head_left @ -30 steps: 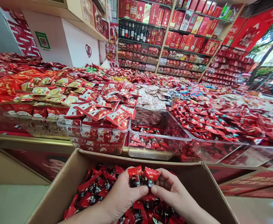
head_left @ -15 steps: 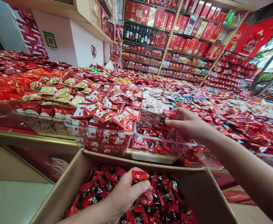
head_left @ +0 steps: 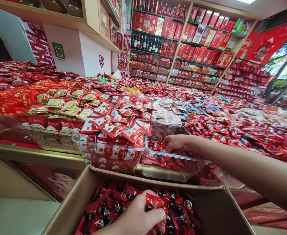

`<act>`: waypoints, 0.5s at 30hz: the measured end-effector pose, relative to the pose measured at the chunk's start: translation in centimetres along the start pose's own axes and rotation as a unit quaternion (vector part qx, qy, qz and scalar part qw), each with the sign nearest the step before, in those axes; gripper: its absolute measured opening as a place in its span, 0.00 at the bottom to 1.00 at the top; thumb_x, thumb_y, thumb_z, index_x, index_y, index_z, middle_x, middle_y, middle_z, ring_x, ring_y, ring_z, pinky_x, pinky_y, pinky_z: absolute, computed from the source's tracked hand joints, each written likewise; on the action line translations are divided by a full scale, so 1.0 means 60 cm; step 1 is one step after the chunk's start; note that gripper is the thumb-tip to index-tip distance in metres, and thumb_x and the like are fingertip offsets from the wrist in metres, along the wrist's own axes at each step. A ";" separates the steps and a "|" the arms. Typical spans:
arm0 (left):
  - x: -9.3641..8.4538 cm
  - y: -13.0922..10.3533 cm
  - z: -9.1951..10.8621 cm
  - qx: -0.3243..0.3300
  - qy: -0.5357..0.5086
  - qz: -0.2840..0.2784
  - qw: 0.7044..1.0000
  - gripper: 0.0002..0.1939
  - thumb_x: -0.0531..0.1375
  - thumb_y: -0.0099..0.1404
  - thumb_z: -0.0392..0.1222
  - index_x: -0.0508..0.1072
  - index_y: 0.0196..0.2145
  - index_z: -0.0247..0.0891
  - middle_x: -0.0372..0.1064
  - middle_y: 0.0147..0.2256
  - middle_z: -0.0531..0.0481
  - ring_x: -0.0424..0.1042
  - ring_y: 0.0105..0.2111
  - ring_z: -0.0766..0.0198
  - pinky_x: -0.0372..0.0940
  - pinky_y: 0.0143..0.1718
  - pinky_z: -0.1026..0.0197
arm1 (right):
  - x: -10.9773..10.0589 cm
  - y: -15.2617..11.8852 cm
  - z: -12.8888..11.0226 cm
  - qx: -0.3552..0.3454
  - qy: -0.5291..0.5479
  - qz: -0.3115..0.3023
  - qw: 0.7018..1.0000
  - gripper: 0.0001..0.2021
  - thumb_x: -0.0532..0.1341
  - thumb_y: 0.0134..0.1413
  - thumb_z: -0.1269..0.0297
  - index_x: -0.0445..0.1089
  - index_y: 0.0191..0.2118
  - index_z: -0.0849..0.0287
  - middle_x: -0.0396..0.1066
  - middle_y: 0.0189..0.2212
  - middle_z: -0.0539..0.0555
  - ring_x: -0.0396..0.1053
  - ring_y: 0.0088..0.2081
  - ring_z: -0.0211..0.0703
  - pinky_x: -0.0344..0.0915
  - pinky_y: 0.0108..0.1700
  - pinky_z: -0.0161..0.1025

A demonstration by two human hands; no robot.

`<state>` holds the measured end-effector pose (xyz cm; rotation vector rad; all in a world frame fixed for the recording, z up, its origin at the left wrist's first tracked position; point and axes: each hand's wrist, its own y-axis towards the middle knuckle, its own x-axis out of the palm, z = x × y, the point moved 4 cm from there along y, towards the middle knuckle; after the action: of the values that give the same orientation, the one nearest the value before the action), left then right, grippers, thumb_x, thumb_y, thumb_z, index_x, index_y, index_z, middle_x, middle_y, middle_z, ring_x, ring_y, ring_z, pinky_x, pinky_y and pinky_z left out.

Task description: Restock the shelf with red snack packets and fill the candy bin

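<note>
My left hand (head_left: 141,213) is over the cardboard box (head_left: 222,209), its fingers closed round red-wrapped candies (head_left: 154,201). Below it in the box lies a heap of red and black wrapped candies (head_left: 114,206). My right hand (head_left: 176,143) reaches down inside a clear plastic bin (head_left: 168,174), fingertips pinched at a red candy (head_left: 160,146). Its fingers partly hide that candy. A low layer of similar candies (head_left: 155,160) covers the bottom of this bin.
Left of that bin stands a clear bin (head_left: 109,150) heaped with red and white packets, then durian packets (head_left: 52,124). Many more sweets (head_left: 231,127) spread across the counter. Shelves (head_left: 169,58) with bottles and boxes rise behind. A golden counter edge (head_left: 47,156) runs behind the box.
My right hand has moved down and slightly left, from above the clear bin into it, with a red candy at its fingertips. My left hand still holds its candies over the box.
</note>
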<state>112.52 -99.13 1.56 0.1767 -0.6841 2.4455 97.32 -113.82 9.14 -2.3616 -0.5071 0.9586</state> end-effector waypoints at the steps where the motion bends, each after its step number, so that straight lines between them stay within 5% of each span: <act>1: 0.000 0.002 -0.003 -0.005 0.000 -0.001 1.000 0.10 0.55 0.50 0.39 0.58 0.31 0.37 0.65 0.24 0.54 0.65 0.23 0.70 0.55 0.25 0.66 | 0.001 0.005 0.000 0.000 0.010 -0.004 1.000 0.11 0.59 0.37 0.78 0.59 0.30 0.60 0.64 0.18 0.45 0.64 0.22 0.34 0.61 0.23 0.29; 8: -0.005 0.004 -0.005 -0.019 0.016 -0.002 1.000 0.10 0.56 0.49 0.39 0.58 0.30 0.38 0.64 0.22 0.55 0.64 0.22 0.70 0.53 0.23 0.68 | 0.026 0.017 -0.001 -0.014 0.001 -0.031 0.999 0.12 0.60 0.32 0.77 0.61 0.29 0.61 0.66 0.20 0.46 0.64 0.20 0.34 0.61 0.21 0.30; 15: -0.004 0.003 -0.008 -0.004 0.029 -0.027 0.999 0.10 0.56 0.50 0.41 0.60 0.31 0.38 0.64 0.23 0.54 0.63 0.21 0.70 0.53 0.23 0.67 | 0.013 0.009 -0.012 -0.033 -0.269 0.049 0.961 0.08 0.60 0.33 0.70 0.66 0.27 0.62 0.67 0.19 0.52 0.64 0.22 0.41 0.58 0.20 0.34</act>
<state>112.65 -99.14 1.03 0.1203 -0.6558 2.3859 98.46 -114.08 8.84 -2.1825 -0.6323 1.6689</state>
